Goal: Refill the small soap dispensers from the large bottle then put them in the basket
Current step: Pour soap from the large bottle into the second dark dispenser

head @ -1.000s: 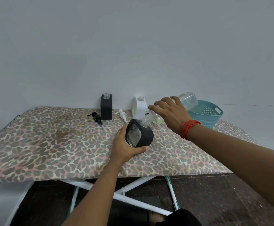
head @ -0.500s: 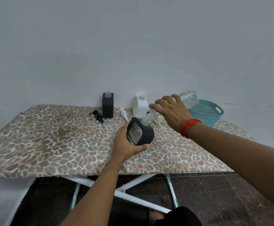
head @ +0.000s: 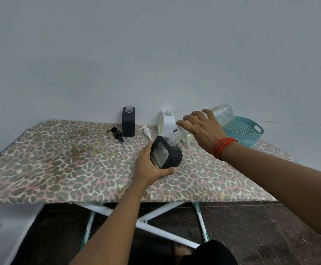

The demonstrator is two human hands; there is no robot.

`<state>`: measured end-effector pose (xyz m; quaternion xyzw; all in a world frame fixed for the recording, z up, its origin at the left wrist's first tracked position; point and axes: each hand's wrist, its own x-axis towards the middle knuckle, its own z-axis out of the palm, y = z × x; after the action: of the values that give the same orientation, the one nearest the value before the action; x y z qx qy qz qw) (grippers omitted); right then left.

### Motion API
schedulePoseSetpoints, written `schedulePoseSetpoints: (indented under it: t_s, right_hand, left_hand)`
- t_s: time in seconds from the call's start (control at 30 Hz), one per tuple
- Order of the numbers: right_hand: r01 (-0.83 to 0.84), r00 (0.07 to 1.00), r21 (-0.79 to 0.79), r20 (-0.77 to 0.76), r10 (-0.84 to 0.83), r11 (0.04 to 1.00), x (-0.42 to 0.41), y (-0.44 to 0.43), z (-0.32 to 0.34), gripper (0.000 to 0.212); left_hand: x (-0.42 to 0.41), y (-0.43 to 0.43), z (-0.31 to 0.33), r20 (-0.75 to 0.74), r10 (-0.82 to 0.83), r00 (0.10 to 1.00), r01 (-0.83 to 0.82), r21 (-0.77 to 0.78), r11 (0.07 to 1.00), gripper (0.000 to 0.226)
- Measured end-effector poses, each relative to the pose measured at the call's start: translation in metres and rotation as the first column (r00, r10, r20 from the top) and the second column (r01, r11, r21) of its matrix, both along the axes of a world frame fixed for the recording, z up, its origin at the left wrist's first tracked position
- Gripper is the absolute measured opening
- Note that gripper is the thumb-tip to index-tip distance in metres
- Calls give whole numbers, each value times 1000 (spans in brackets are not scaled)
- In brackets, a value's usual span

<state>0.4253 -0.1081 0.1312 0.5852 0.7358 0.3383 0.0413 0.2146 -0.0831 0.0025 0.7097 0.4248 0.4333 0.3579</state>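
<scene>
My left hand (head: 149, 167) grips a black soap dispenser (head: 168, 154), tilted above the leopard-print table (head: 60, 165). My right hand (head: 203, 129) holds a large clear bottle (head: 221, 113) tipped over, its neck meeting the dispenser's opening; pale yellow soap pools near the neck. A second black dispenser (head: 128, 121) and a white dispenser (head: 167, 122) stand uncapped by the wall. A teal basket (head: 244, 132) sits at the far right.
A black pump head (head: 117, 134) and a white pump head (head: 147, 131) lie on the table between the dispensers. The wall runs right behind the table. White crossed legs and dark floor show under the front edge.
Both hands keep the same hold and pouring pose. The view has shifted slightly; the bottle and dispenser stay joined at the neck.
</scene>
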Motion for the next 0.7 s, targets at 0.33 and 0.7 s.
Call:
schedulePoseSetpoints:
  t_s: [0.33,0.7]
  right_hand:
    - [6,1000,-19,4,-6,1000,-3,-1,2,62]
    - [13,1000,-17,3,-13,1000,-4,-2,1,63]
  left_hand:
    - [-1,-1,2,-9,7,1000,-7,-14,1000,115]
    - [-1,-1,1,-13,5,1000,-5,-17,1000,114]
